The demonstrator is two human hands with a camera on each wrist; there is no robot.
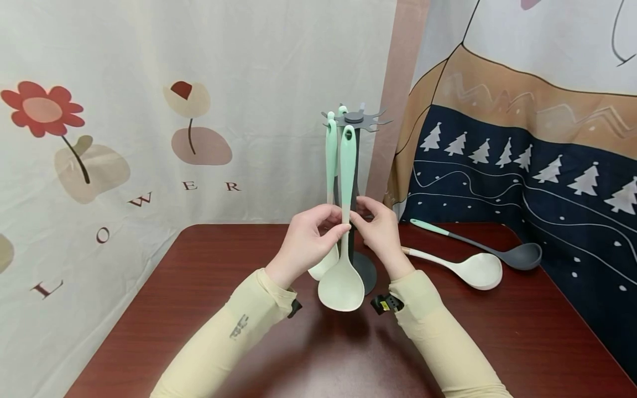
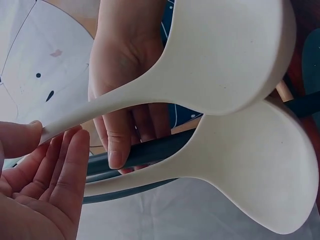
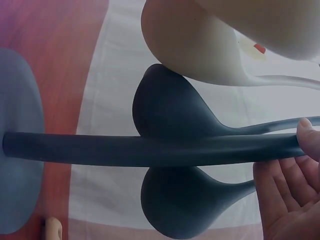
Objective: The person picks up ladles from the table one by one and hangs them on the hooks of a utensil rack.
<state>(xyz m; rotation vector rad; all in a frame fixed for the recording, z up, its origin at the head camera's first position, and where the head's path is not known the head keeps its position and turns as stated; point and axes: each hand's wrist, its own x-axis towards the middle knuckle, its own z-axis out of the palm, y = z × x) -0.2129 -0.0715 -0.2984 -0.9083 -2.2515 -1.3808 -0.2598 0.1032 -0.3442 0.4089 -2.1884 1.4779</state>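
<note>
My left hand (image 1: 311, 235) pinches the pale stem of a cream ladle (image 1: 341, 287) with a mint-green handle, which stands upright in front of the rack. Its handle end is near the top of the dark utensil rack (image 1: 354, 117); whether it is hooked there I cannot tell. My right hand (image 1: 379, 229) grips the rack's post (image 3: 100, 149) between thumb and fingers. Behind the held ladle a second cream ladle (image 2: 270, 160) hangs on the rack. Two dark utensils, one with a rounded bowl (image 3: 172, 102) and another (image 3: 175, 202), show behind the post in the right wrist view.
Right of the rack, a white ladle (image 1: 480, 271) and a dark grey ladle (image 1: 522, 256) with a mint handle lie on the reddish-brown table (image 1: 199, 309). The rack's round base (image 1: 368, 276) stands on the table. Patterned curtains (image 1: 273, 66) hang behind.
</note>
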